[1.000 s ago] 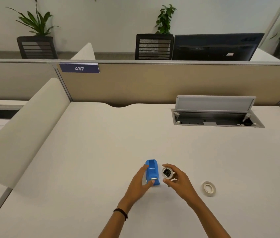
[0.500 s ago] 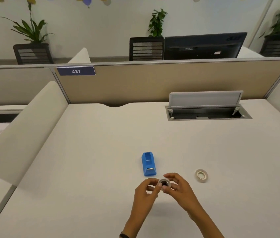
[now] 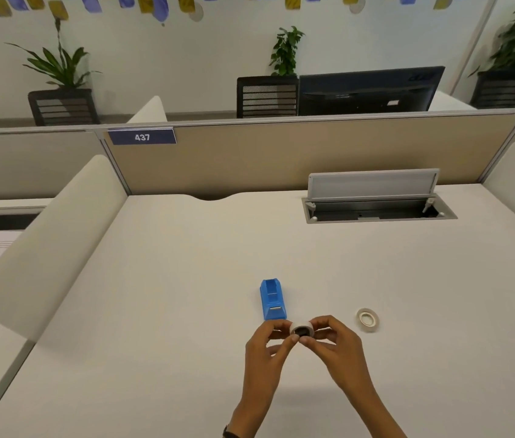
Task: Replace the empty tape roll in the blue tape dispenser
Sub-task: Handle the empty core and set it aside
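The blue tape dispenser (image 3: 272, 300) stands on the white desk (image 3: 186, 279), its roll slot open and bare. Just in front of it, both hands pinch a small white roll with a dark hub (image 3: 302, 329) above the desk. My left hand (image 3: 270, 346) grips the roll's left side and my right hand (image 3: 335, 344) grips its right side. A second tape roll (image 3: 367, 319), flat and pale, lies on the desk to the right of my right hand.
An open cable hatch (image 3: 376, 210) with a raised lid sits at the back right of the desk. Beige partitions (image 3: 281, 156) bound the back, and rounded white dividers (image 3: 51, 248) flank both sides.
My left hand left the dispenser and joined my right hand on the small roll. The roll was brought toward me, in front of the dispenser. The view tilted up slightly.
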Motion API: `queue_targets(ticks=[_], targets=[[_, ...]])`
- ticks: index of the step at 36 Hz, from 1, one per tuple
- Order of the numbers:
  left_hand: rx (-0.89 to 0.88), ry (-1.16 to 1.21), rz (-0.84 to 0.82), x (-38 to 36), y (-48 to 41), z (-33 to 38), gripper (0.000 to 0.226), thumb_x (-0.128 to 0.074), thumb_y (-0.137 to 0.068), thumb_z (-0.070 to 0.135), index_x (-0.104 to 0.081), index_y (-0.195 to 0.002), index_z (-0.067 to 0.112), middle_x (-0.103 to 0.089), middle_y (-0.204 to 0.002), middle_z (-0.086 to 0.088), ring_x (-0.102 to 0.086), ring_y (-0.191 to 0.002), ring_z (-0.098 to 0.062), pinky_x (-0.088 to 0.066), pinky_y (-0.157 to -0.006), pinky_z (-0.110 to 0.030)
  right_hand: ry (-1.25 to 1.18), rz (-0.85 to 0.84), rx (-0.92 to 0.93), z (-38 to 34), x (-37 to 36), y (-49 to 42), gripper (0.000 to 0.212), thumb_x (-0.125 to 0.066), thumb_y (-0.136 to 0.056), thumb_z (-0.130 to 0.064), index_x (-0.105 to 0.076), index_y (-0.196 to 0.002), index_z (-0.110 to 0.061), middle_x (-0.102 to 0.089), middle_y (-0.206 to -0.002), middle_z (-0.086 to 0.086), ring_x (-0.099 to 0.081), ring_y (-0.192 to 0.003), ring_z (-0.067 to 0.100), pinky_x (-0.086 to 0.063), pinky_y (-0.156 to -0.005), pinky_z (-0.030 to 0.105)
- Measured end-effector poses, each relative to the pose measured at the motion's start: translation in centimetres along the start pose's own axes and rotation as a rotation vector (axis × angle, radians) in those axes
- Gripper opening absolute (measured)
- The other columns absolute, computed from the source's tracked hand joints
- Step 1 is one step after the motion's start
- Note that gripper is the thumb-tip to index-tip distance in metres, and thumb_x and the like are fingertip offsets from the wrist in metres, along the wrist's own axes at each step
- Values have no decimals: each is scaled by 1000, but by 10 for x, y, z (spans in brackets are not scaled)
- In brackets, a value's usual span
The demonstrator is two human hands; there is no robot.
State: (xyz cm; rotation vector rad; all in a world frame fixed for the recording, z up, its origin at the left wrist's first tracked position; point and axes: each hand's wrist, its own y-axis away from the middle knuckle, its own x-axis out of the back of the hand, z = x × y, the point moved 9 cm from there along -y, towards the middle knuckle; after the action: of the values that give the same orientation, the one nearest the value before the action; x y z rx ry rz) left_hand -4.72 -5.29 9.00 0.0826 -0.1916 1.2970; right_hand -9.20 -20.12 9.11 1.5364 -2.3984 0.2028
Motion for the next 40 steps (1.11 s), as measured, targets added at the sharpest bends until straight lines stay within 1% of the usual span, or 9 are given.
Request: queue_targets(ticks=[7,12,21,24,28,32,34,37,40], targets=[[-7,-12,43,3,-3,-1,15,-69,-82,23,-62,-86,36,-68,-90,14,-65,-90,-8,-57,-70,-18,16,25,-6,-1,1,-2,23,-78,-70,-20,-60,-77,-32,-66,-76,-17,-66,-71,3,-47,-58,6],[29,-41,67,4,-8,-9,18,-70,-81,21,-62,-84,37,-67,-84,20,-64,-85,0,-50,-71,-8,14,36,-46,7,-3,-6,19,-79,-69,-22,-62,-75,-27,-68,-73,-11,-66,-70,9,-45,-61,8],[187,-54,68,1,-8,-48,6,-70,-82,22,-68,-87,23,-71,-87,5,-68,-82,-14,-58,-78,-26,9,19,-229,46,-16,-8,21,-80,-68,-20,-67,-81,-11,-73,-76,7,-71,-65,16,-55,-62,19],[256,-57,41,-1,-5,-65,5,-70,-82,22,-69,-87,21,-72,-88,2,-68,-81,-15,-57,-74,-21,21,10,-296,62,-21,-6,18,-81,-68,-18,-66,-78,-12,-72,-74,6,-71,-63,16,-53,-57,16],[365,-81,-17,-8,0,-90,8,-71,-82,21,-70,-87,15,-72,-88,-2,-68,-78,-15,-55,-67,-17,57,-19,-373,84,-26,-2,19,-82,-66,-15,-67,-73,-8,-71,-72,11,-70,-66,23,-59,-65,29],[422,-158,-60,-14,5,-111,13,-70,-82,20,-71,-87,8,-72,-89,-7,-65,-75,-12,-50,-64,-14,88,-35,-442,104,-31,4,18,-83,-65,-11,-68,-71,-4,-71,-72,16,-70,-69,30,-57,-65,33],[426,-174,-64,-15,5,-114,14,-70,-82,22,-71,-86,9,-72,-89,-6,-64,-75,-12,-50,-66,-14,85,-36,-467,110,-31,5,18,-83,-66,-12,-67,-71,-3,-72,-69,15,-70,-64,28,-57,-59,29],[416,-174,-75,-19,1,-117,15,-70,-82,21,-71,-86,7,-73,-89,-10,-67,-81,-19,-54,-72,-23,83,-19,-478,114,-30,2,18,-82,-66,-11,-65,-66,-5,-70,-62,10,-67,-52,18,-50,-46,17],[390,-189,-59,-20,0,-116,10,-70,-82,15,-69,-83,5,-72,-88,-12,-67,-81,-22,-55,-73,-26,83,-3,-467,115,-31,0,17,-81,-67,-7,-65,-65,-4,-68,-59,8,-64,-45,12,-46,-41,12]])
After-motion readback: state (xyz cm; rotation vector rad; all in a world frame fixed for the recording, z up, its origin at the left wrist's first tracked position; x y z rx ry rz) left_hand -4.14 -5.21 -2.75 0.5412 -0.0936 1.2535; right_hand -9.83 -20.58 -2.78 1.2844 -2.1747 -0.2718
